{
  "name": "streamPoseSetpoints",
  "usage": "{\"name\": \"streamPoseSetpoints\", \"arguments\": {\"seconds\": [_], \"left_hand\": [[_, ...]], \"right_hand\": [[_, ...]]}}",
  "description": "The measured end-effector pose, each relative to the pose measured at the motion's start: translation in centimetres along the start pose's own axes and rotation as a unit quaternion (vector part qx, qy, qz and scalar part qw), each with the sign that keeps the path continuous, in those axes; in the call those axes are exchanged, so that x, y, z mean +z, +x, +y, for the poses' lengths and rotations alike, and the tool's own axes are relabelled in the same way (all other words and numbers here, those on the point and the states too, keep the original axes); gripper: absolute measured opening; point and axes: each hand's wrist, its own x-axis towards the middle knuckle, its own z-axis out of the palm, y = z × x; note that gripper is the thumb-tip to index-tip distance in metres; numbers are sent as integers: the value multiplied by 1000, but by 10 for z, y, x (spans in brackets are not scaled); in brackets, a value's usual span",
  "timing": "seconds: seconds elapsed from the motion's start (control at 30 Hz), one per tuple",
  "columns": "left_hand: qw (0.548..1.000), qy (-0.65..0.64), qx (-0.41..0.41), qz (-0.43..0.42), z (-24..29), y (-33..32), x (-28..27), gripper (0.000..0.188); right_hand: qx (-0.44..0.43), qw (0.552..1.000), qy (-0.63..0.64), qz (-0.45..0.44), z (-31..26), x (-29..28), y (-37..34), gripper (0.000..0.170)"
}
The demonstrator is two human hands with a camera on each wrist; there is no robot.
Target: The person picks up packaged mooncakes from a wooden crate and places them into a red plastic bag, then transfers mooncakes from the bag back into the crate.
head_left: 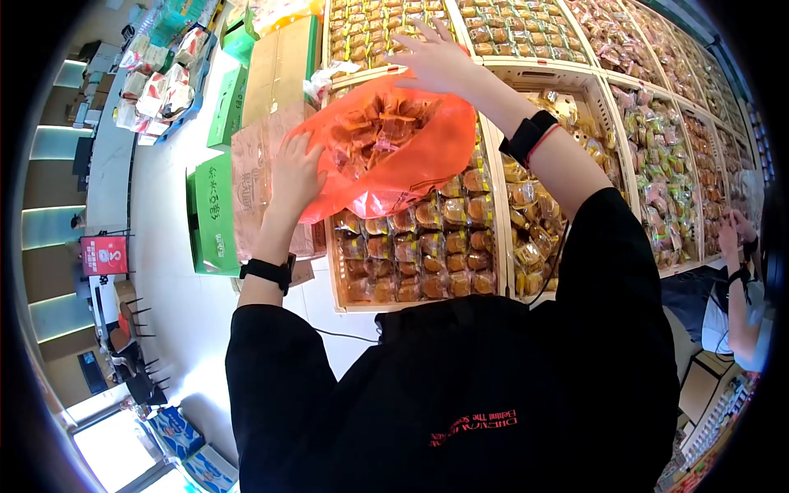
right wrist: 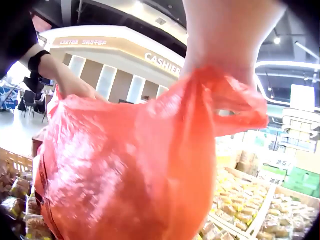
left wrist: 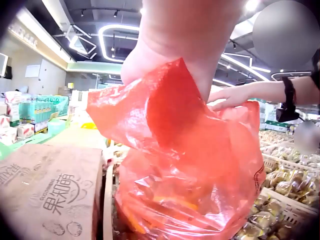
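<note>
An orange-red plastic bag [head_left: 452, 156] stands wide-mouthed over a crate of wrapped cakes, with several wrapped brown items [head_left: 382, 135] inside. My left hand [head_left: 297, 177] is at the bag's left rim, fingers extended and slightly apart. At the far rim, my right hand [head_left: 436, 62] has its fingers spread, palm side towards the bag. Bag film [left wrist: 185, 135] hides the left fingertips in the left wrist view. In the right wrist view, gathered plastic [right wrist: 200, 100] and a handle loop lie against my right hand [right wrist: 222, 50], whose fingers are hidden.
Wooden crates [head_left: 620, 123] of wrapped snacks extend ahead and to the right. Cardboard boxes [head_left: 251, 172] and a green box [head_left: 215, 215] stand at the left, beside a pale floor [head_left: 168, 246]. Another person's arm [head_left: 740, 304] reaches in at the far right.
</note>
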Motion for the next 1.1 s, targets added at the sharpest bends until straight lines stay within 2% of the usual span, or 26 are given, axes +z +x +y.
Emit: {"name": "streamPoseSetpoints", "arguments": {"seconds": [0.03,0.07,0.13,0.17,0.2,0.27,0.3,0.33,0.37,0.4,0.43,0.5,0.53,0.57,0.63,0.67,0.73,0.77,0.8,0.87,0.9,0.93,1.0,1.03,1.07,1.1], "left_hand": [[999,28,9,11,-7,1,8,36],[999,29,11,13,-14,0,18,36],[999,33,-19,-19,-25,2,35,36],[999,34,-17,-18,-29,6,39,36],[998,5,-31,-50,-28,12,40,37],[995,-25,-46,-82,-28,24,44,37],[989,-85,-79,-86,-30,31,47,38],[979,-145,-112,-89,-32,37,51,39],[979,-146,-111,-90,-36,40,58,39],[980,-167,-105,-33,-40,43,69,40],[977,-188,-98,25,-42,46,73,42],[970,-208,-117,42,-41,51,80,40],[962,-228,-137,57,-40,52,82,39],[962,-228,-138,56,-41,52,82,39],[933,-317,-169,-13,-39,54,82,32],[933,-318,-170,-13,-41,56,81,32],[954,-267,-133,35,-44,56,76,27],[954,-269,-132,33,-42,53,75,27],[953,-282,-104,43,-28,52,57,27],[951,-296,-77,53,3,44,28,27],[942,-329,-61,17,22,37,18,27],[931,-362,-45,-18,38,30,11,27],[925,-376,-20,-46,63,12,2,28],[919,-387,3,-73,73,6,0,29],[919,-387,3,-73,83,0,0,29],[914,-396,25,-78,91,-6,3,29]], "right_hand": [[7,999,-18,-36,8,9,0,40],[9,999,-20,-34,14,18,0,40],[29,989,-65,-128,21,41,-2,41],[36,997,-4,-64,20,52,-4,31],[37,997,-6,-63,18,52,-1,31],[-150,982,84,79,2,45,6,26],[-149,982,84,78,-11,34,5,26],[-198,975,89,-38,-25,17,4,25],[-244,953,93,-155,-31,9,3,25],[-243,953,93,-156,-28,15,3,25],[-182,968,67,-158,-24,26,1,28],[-66,985,26,-155,-12,43,-2,32],[-67,985,27,-155,-3,55,-6,32],[-58,988,13,-145,6,67,-12,32],[-37,988,20,-147,11,72,-21,33],[-38,988,19,-148,13,74,-23,33],[-50,994,70,-71,12,61,-26,35],[-80,987,138,10,8,55,-29,37],[-78,987,139,8,1,42,-33,37],[-183,965,186,-27,-15,16,-44,40],[-196,964,178,-14,-22,17,-52,44],[-194,965,178,-15,-23,17,-58,44],[-177,972,125,-90,-22,17,-71,50],[-153,977,137,-49,-20,21,-80,48],[-153,977,137,-50,-15,24,-89,48],[-142,974,133,-113,-12,20,-96,45]]}}
